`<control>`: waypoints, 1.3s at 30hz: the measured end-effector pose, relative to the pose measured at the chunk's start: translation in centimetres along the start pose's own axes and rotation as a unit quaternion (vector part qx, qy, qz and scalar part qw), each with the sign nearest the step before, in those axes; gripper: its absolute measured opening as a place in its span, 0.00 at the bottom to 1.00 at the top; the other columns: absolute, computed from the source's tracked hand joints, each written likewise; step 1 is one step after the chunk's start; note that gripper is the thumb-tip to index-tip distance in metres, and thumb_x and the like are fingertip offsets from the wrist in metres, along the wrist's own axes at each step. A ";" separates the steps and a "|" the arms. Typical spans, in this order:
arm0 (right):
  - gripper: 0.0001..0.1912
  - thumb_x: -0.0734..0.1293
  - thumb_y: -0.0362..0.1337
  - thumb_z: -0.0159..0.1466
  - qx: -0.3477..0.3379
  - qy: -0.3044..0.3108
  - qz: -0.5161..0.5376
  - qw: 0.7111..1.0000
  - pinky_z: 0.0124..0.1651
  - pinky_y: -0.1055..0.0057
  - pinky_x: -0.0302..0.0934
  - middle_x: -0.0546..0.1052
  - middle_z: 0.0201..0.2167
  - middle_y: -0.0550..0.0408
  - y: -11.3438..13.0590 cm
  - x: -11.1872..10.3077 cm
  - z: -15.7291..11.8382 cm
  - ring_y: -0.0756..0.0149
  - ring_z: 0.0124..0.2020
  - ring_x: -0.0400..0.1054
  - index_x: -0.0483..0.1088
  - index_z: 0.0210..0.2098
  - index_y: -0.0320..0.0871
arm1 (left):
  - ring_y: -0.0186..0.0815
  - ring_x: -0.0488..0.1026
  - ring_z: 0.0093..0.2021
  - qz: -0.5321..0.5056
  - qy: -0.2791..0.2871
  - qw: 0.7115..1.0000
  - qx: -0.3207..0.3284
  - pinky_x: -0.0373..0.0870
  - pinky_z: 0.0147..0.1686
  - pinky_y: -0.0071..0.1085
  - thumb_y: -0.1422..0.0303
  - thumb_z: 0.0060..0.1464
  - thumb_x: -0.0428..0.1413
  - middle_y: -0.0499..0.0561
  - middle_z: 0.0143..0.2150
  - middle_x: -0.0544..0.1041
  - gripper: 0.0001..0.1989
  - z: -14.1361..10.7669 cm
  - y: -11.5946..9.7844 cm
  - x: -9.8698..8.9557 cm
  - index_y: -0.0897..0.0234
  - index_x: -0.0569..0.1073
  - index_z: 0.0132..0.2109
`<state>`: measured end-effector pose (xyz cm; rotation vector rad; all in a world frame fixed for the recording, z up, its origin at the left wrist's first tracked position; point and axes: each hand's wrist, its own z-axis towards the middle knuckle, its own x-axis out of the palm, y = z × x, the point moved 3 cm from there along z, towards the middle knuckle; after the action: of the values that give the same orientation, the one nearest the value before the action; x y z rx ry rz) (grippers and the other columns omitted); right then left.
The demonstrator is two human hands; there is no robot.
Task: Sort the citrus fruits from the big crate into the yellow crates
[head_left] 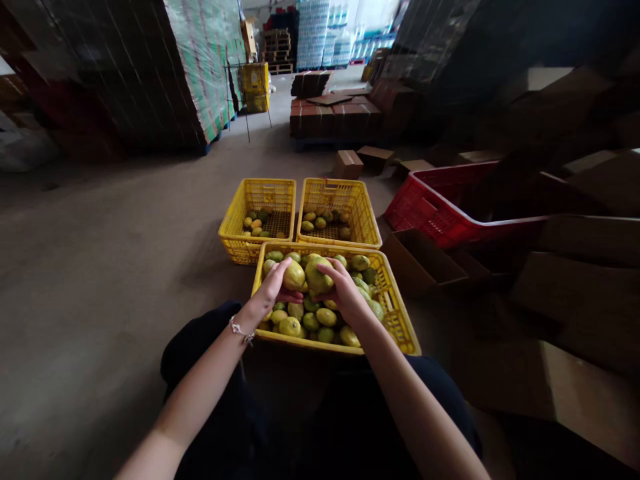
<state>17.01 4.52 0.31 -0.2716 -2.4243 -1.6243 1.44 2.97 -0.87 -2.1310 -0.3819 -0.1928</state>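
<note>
My left hand [275,283] is closed around a yellow-green lemon [294,275], thumb on top and fingers underneath. Close beside it, my right hand [343,287] grips a larger, knobbly lemon [318,277]; its fingertips are partly hidden behind the fruit. Both hands are over a yellow plastic crate [403,320] in front of my knees. Many green and yellow lemons [326,317] fill much of this crate, thinning out toward its right end. Whether the two held lemons touch each other I cannot tell.
Beyond the near crate stand a left yellow crate [233,230] and a right yellow crate [367,223], each with several fruits at the bottom. A large red crate [425,207] and cardboard boxes [420,260] crowd the right side. Wrapped pallet stacks [210,67] rise at the back left.
</note>
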 end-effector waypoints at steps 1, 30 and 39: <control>0.14 0.75 0.41 0.52 0.019 -0.008 0.000 1.000 0.17 0.73 0.66 0.79 0.37 0.57 -0.1 0.0 0.1 0.60 0.32 0.73 0.74 0.38 0.49 | 0.34 0.73 0.19 0.007 0.001 1.000 -0.018 0.79 0.27 0.32 0.56 0.69 0.52 0.47 0.24 0.75 0.15 -0.1 0.0 0.0 0.64 0.72 0.47; 0.16 0.65 0.37 0.61 -0.029 0.062 0.444 0.893 0.53 0.51 0.76 0.86 0.41 0.54 0.5 1.2 1.5 0.59 0.41 0.82 0.77 0.48 0.48 | 0.41 0.81 0.52 -0.437 0.109 0.888 0.096 0.78 0.53 0.39 0.68 0.68 0.48 0.53 0.55 0.82 0.21 -0.1 -2.1 2.5 0.57 0.75 0.63; 0.21 0.69 0.35 0.57 -0.035 0.059 0.473 0.878 0.56 0.47 0.75 0.86 0.44 0.55 0.6 1.6 2.3 0.54 0.47 0.81 0.78 0.50 0.50 | 0.40 0.82 0.48 -0.472 0.103 0.874 0.043 0.78 0.52 0.37 0.70 0.64 0.51 0.54 0.45 0.84 0.15 -0.2 -1.9 3.8 0.63 0.81 0.50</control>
<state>15.51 6.89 0.41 -1.1177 -1.6530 -1.1861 4.39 4.53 1.80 -1.6448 -1.2549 -0.9292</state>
